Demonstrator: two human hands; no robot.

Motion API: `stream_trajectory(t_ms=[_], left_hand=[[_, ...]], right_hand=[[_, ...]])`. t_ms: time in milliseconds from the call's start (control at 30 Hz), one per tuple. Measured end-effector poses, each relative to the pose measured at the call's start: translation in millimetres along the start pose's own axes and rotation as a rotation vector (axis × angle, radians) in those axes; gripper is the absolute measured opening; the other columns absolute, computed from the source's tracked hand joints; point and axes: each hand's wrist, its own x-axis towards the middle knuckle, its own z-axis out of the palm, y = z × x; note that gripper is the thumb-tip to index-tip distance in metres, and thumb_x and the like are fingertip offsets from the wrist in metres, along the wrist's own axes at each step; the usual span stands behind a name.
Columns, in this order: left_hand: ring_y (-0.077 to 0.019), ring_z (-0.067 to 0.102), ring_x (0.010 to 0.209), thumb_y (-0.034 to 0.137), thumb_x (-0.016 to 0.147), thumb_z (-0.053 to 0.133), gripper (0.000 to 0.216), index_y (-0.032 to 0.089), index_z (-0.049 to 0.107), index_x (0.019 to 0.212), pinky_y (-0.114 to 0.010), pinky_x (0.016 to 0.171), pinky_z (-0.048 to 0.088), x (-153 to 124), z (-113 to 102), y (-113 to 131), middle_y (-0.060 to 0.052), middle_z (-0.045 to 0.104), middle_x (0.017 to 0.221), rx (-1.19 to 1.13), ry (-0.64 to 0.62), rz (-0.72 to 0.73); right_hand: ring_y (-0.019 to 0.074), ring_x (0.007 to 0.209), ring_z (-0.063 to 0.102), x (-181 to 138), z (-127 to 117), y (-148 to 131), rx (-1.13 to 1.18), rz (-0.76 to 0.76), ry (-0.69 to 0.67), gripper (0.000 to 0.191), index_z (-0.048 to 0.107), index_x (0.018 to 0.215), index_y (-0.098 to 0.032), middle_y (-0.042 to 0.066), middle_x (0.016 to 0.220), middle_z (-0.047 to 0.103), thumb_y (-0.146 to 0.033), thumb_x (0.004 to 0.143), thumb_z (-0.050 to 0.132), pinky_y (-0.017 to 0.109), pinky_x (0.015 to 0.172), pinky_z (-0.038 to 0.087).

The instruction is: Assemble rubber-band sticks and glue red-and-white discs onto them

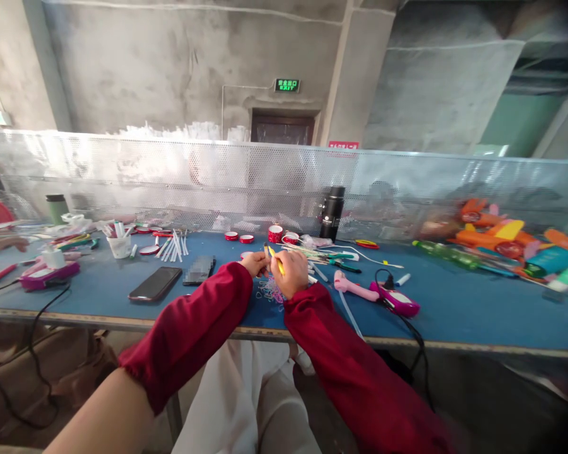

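My right hand (292,272) is closed around a slim yellow pen-like tool (278,261), its tip angled up and left. Against it, my left hand (255,263) pinches a small, narrow brownish piece (266,251) whose kind I cannot make out. The two hands meet just over the blue tabletop. Below them lies a loose heap of small pink and whitish rubber-band-like loops (271,290). Dark red sleeves cover both forearms, and the right hand hides part of what is between the fingers.
On the left lie a phone (155,284), a dark flat pouch (199,270) and a white cup of pens (120,244). A black bottle (332,214) and pliers (345,265) stand or lie beyond my right hand. To the right is a pink glue-gun-like tool (360,288) with cord.
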Motion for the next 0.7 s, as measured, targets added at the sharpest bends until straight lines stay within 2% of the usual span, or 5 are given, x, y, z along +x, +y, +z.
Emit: stream_trajectory(t_ms=[167, 367, 500, 700], left_hand=[[-0.0076, 0.057, 0.045, 0.034, 0.082, 0.065, 0.023, 0.014, 0.056, 0.078, -0.017, 0.041, 0.031, 2.7, 0.1, -2.2, 0.002, 0.062, 0.062, 0.0, 0.017, -0.007], [-0.0077, 0.056, 0.043, 0.028, 0.081, 0.065, 0.017, 0.014, 0.057, 0.078, -0.017, 0.041, 0.033, 1.7, 1.6, 1.7, 0.003, 0.059, 0.055, -0.054, 0.017, -0.052], [-0.0081, 0.057, 0.044, 0.029, 0.081, 0.065, 0.019, 0.014, 0.056, 0.075, -0.017, 0.041, 0.034, 0.5, 0.8, 2.9, 0.003, 0.059, 0.054, -0.072, 0.009, -0.061], [-0.0086, 0.058, 0.045, 0.035, 0.08, 0.068, 0.024, 0.014, 0.057, 0.076, -0.017, 0.041, 0.033, 2.6, 0.1, 0.1, 0.002, 0.06, 0.054, -0.05, 0.008, -0.052]], right_hand=[[0.0198, 0.083, 0.06, 1.9, -3.6, -1.5, 0.012, -0.026, -0.02, 0.016, 0.065, 0.1, -0.024, 0.004, 0.081, 0.068, -0.022, 0.094, 0.05, 0.036, 0.085, 0.035], [0.0227, 0.084, 0.061, -0.7, 1.6, 1.6, 0.056, -0.002, 0.013, 0.018, 0.064, 0.103, -0.021, 0.006, 0.088, 0.071, -0.021, 0.087, 0.056, 0.039, 0.088, 0.037], [0.0219, 0.08, 0.062, -1.0, 3.0, 2.9, 0.068, 0.045, 0.057, 0.014, 0.063, 0.099, -0.021, 0.006, 0.083, 0.071, -0.023, 0.091, 0.053, 0.037, 0.085, 0.04], [0.0209, 0.083, 0.063, 1.8, -4.0, 0.8, 0.066, -0.022, 0.009, 0.013, 0.065, 0.097, -0.022, 0.004, 0.083, 0.072, -0.023, 0.09, 0.054, 0.037, 0.085, 0.039]])
